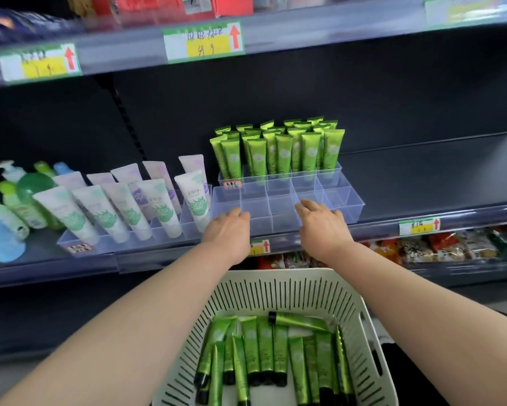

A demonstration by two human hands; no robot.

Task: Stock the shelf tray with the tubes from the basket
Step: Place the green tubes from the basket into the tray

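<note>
Clear plastic, the shelf tray [346, 197] has empty front rows; green tubes [281, 153] stand only behind. The left hand [227, 227] curls over its front wall and the right hand [319, 221] rests on it with loose fingers, probably to steady it. The loose tubes [264, 350] lie in the basket [275, 285] below.

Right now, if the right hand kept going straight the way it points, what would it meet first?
The right hand is at the tray, over its empty front cells. Straight on across them, it would probably first meet the green tubes standing at the back. Depth is hard to judge.
</note>
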